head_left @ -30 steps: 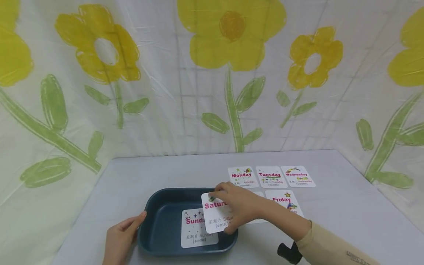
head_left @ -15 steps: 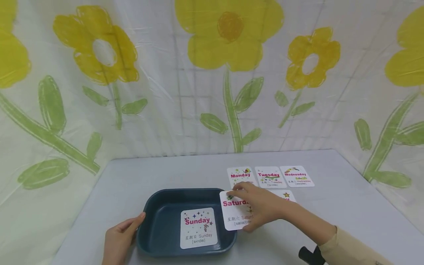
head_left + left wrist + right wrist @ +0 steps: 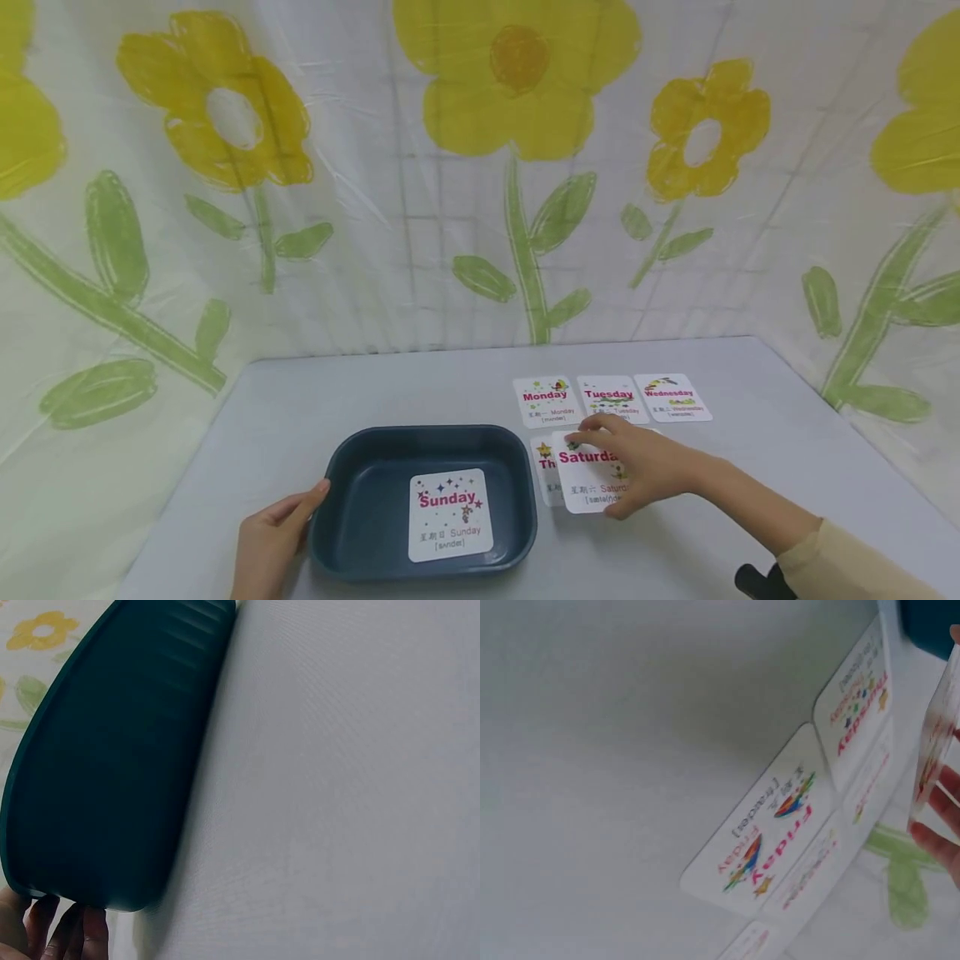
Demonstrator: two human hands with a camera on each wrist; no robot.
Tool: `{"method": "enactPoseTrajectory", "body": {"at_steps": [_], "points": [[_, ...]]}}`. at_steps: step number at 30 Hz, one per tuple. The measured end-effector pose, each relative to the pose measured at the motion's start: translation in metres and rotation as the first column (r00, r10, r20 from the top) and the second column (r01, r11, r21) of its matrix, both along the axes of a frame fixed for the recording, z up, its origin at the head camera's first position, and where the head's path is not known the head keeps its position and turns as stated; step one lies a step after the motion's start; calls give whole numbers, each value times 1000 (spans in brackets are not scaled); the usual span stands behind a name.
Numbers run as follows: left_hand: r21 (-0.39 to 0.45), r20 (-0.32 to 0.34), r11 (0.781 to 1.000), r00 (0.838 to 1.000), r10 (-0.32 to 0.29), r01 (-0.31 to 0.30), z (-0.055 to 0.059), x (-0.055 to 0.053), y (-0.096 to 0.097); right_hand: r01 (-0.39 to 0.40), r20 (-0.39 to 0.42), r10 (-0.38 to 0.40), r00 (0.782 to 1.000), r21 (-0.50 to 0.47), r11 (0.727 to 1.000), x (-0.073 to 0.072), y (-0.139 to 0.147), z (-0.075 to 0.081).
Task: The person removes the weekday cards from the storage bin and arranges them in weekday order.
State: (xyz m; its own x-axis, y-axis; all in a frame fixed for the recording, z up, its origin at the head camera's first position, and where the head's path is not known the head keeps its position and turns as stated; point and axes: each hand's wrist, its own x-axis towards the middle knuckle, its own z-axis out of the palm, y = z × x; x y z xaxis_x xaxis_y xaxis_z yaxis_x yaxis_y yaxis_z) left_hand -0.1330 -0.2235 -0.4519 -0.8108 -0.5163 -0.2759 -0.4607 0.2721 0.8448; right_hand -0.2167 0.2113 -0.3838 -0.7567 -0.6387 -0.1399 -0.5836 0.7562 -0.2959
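My right hand (image 3: 652, 462) pinches the white "Saturday" card (image 3: 588, 479) by its edges, and the card hangs raised over the "Thursday" card (image 3: 545, 471). From the right wrist it appears nearly edge-on, with fingers (image 3: 946, 810) along its border. The "Friday" card (image 3: 772, 832) lies flat on the table; in the head view the hand and the held card hide most of it. My left hand (image 3: 273, 533) grips the left end of a dark blue-green tray (image 3: 367, 521), thumb on the rim. Inside that tray, toward its right side, lies the "Sunday" card (image 3: 450, 517).
Behind the right hand, "Monday" (image 3: 547, 404), "Tuesday" (image 3: 611, 393) and "Wednesday" (image 3: 672, 398) cards form a row. A white table (image 3: 337, 387) bears everything, backed by a curtain (image 3: 360, 275) with painted yellow flowers. A black device (image 3: 761, 581) sits at the right wrist.
The right hand has carried the "Saturday" card rightward, from above the tray to over the table beside it, uncovering the "Sunday" card. My left hand keeps its hold on the tray.
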Motion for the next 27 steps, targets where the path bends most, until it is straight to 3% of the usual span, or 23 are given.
{"method": "enactPoseTrajectory", "body": {"at_steps": [7, 17, 27], "points": [[-36, -14, 999, 1000, 14, -15, 1, 0, 1, 52, 7, -51, 999, -23, 998, -7, 30, -12], [-22, -14, 1000, 1000, -11, 11, 1, -1, -2, 168, 4, -168, 986, -20, 986, -21, 94, -29], [-1, -2, 1000, 1000, -23, 23, -1, -1, -3, 175, -3, -175, 984, -29, 984, -29, 135, -32]]}}
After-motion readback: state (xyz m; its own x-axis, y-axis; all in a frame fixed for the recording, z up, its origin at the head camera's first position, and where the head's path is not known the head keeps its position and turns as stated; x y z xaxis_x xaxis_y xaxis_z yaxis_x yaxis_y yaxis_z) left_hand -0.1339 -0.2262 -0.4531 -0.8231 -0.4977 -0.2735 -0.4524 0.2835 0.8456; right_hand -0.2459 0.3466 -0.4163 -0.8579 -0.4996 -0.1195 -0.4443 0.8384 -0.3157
